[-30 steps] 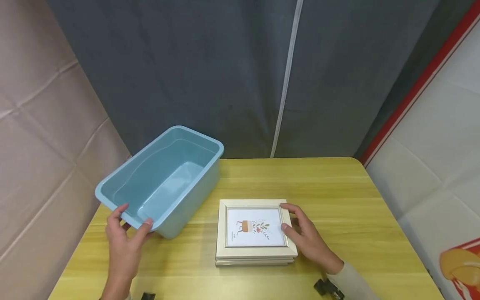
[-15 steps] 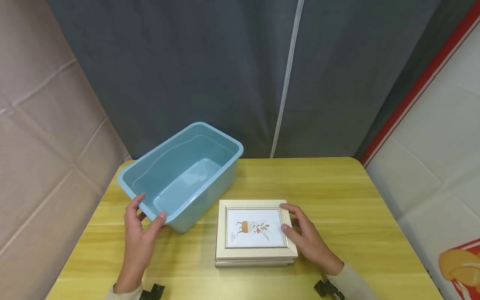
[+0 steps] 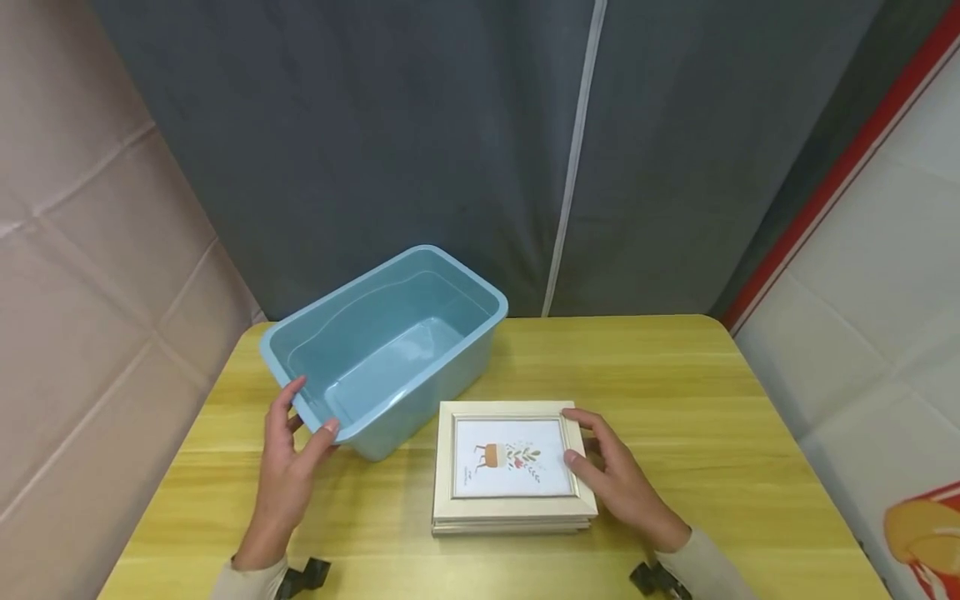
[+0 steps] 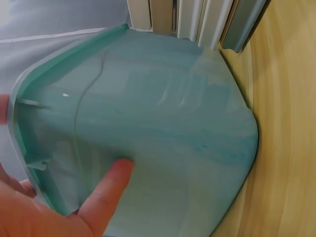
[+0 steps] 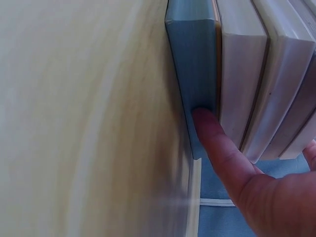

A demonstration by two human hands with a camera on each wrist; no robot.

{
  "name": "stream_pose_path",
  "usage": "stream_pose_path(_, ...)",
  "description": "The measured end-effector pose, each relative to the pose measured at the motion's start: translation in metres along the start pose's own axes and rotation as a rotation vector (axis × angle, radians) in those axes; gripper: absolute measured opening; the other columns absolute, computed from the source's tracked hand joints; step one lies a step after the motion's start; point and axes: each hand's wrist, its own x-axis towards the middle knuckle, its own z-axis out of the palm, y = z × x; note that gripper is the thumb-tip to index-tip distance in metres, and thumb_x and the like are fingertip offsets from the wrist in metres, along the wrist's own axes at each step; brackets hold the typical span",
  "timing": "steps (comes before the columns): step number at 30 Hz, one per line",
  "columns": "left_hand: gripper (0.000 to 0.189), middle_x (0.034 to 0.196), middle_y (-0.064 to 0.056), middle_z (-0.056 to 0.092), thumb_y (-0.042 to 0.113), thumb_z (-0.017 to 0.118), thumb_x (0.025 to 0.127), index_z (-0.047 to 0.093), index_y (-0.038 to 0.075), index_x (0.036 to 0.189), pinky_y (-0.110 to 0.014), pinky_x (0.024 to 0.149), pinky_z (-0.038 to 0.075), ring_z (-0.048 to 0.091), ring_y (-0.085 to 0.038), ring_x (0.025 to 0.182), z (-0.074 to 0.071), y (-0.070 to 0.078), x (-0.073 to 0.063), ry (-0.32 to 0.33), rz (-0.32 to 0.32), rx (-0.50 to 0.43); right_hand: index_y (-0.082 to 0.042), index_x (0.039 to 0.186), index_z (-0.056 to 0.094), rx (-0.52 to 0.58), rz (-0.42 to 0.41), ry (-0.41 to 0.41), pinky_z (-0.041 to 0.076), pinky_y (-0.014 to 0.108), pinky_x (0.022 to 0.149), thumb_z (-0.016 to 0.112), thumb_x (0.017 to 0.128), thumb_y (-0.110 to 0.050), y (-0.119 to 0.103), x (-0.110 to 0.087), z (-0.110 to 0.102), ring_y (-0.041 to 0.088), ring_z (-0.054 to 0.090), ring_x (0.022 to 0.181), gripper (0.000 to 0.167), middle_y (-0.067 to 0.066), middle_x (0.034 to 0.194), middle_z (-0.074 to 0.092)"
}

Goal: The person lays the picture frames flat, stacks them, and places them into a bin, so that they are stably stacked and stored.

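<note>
In the head view my left hand (image 3: 287, 479) grips the near left corner of a light blue plastic bin (image 3: 408, 417). The index finger hooks over the rim and the thumb (image 4: 116, 185) presses the outer wall. My right hand (image 3: 622, 475) holds the right end of a stack of picture frames (image 3: 517, 510), fingertips at its edge. In the right wrist view one finger (image 5: 217, 138) touches the bluish bottom frame (image 5: 195, 74). Cream frames lie above it, the top one bearing a flower-pot print (image 3: 510, 457).
The yellow wood-grain table (image 3: 645, 367) runs back to a dark grey curtain (image 3: 375, 125). A pale wall covering (image 3: 90, 275) borders the left side, a white panel (image 3: 885, 275) with a red strip the right. The bin stands close behind and left of the stack.
My left hand has slid the bin to the right, nearer the picture frames. The right hand and the stack have barely moved.
</note>
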Motion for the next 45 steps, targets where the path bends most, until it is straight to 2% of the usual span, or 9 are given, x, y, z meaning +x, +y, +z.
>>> stream_pose_path(9, 0.073, 0.167, -0.011, 0.025, 0.016, 0.059, 0.108, 0.023, 0.035, 0.168, -0.018, 0.082, 0.062, 0.043, -0.017, 0.132, -0.006, -0.001, -0.001, -0.027, 0.019, -0.037, -0.028, 0.158, 0.041, -0.012, -0.003, -0.011, 0.062, 0.036, 0.081, 0.06, 0.108, -0.022, 0.003, 0.001, 0.001, 0.043, 0.062, 0.124, 0.053, 0.019, 0.155, 0.048)
stream_pose_path(12, 0.07, 0.166, -0.011, 0.028, 0.013, 0.059, 0.109, 0.026, 0.029, 0.169, -0.016, 0.083, 0.061, 0.045, -0.012, 0.131, -0.008, 0.001, -0.004, -0.013, 0.045, -0.039, -0.027, 0.158, 0.041, -0.01, 0.001, -0.016, 0.063, 0.036, 0.08, 0.06, 0.108, -0.021, 0.001, 0.002, 0.001, 0.044, 0.062, 0.125, 0.053, 0.02, 0.156, 0.046)
stream_pose_path(21, 0.068, 0.156, -0.002, 0.035, 0.01, 0.068, 0.103, 0.038, 0.022, 0.163, -0.009, 0.081, 0.057, 0.051, -0.004, 0.128, -0.005, 0.016, -0.03, 0.124, 0.085, 0.165, -0.026, 0.157, 0.041, -0.004, 0.029, -0.022, 0.063, 0.036, 0.08, 0.06, 0.108, -0.022, -0.006, 0.001, -0.001, 0.044, 0.061, 0.125, 0.052, 0.021, 0.155, 0.048)
stream_pose_path(25, 0.062, 0.146, -0.002, 0.044, 0.001, 0.069, 0.1, 0.046, 0.012, 0.156, -0.009, 0.082, 0.056, 0.057, -0.011, 0.121, 0.003, 0.02, -0.044, 0.181, 0.138, 0.147, -0.026, 0.157, 0.041, -0.009, 0.027, -0.016, 0.063, 0.036, 0.08, 0.06, 0.108, -0.022, -0.006, 0.0, -0.002, 0.043, 0.061, 0.125, 0.052, 0.02, 0.155, 0.048)
stream_pose_path(28, 0.055, 0.132, -0.006, 0.052, -0.009, 0.066, 0.097, 0.05, -0.001, 0.148, -0.011, 0.083, 0.056, 0.06, -0.016, 0.113, 0.011, 0.018, -0.055, 0.194, 0.228, 0.063, -0.026, 0.156, 0.042, -0.007, 0.025, -0.015, 0.063, 0.036, 0.08, 0.06, 0.108, -0.022, -0.005, 0.0, -0.002, 0.043, 0.061, 0.125, 0.052, 0.02, 0.154, 0.048)
stream_pose_path(32, 0.049, 0.117, -0.011, 0.06, -0.022, 0.06, 0.092, 0.05, -0.014, 0.139, -0.014, 0.088, 0.058, 0.063, -0.017, 0.107, 0.023, 0.012, -0.061, 0.13, 0.388, -0.13, -0.027, 0.157, 0.041, -0.004, 0.027, -0.014, 0.063, 0.036, 0.08, 0.06, 0.108, -0.022, -0.005, 0.0, -0.002, 0.043, 0.061, 0.124, 0.052, 0.02, 0.153, 0.049)
stream_pose_path(36, 0.049, 0.12, -0.007, 0.065, -0.028, 0.056, 0.089, 0.049, -0.019, 0.136, -0.018, 0.094, 0.057, 0.065, -0.014, 0.109, 0.034, 0.001, -0.061, 0.023, 0.49, -0.234, -0.028, 0.158, 0.04, -0.003, 0.036, -0.013, 0.063, 0.036, 0.081, 0.06, 0.109, -0.023, -0.005, 0.001, -0.002, 0.044, 0.061, 0.126, 0.053, 0.02, 0.155, 0.047)
stream_pose_path(38, 0.05, 0.123, -0.003, 0.065, -0.027, 0.057, 0.089, 0.05, -0.017, 0.137, -0.018, 0.096, 0.057, 0.064, -0.013, 0.111, 0.038, -0.003, -0.061, -0.019, 0.481, -0.211, -0.028, 0.159, 0.04, 0.002, 0.04, -0.015, 0.063, 0.036, 0.081, 0.059, 0.109, -0.024, -0.005, 0.002, -0.002, 0.045, 0.06, 0.127, 0.054, 0.021, 0.156, 0.047)
stream_pose_path(45, 0.051, 0.136, -0.003, 0.062, -0.01, 0.065, 0.096, 0.054, -0.002, 0.145, -0.025, 0.098, 0.059, 0.061, -0.01, 0.121, 0.058, -0.017, -0.053, -0.174, 0.313, -0.054, -0.031, 0.164, 0.035, -0.036, 0.036, -0.03, 0.058, 0.038, 0.095, 0.055, 0.111, -0.024, -0.004, 0.001, -0.006, 0.046, 0.057, 0.134, 0.058, 0.016, 0.168, 0.036)
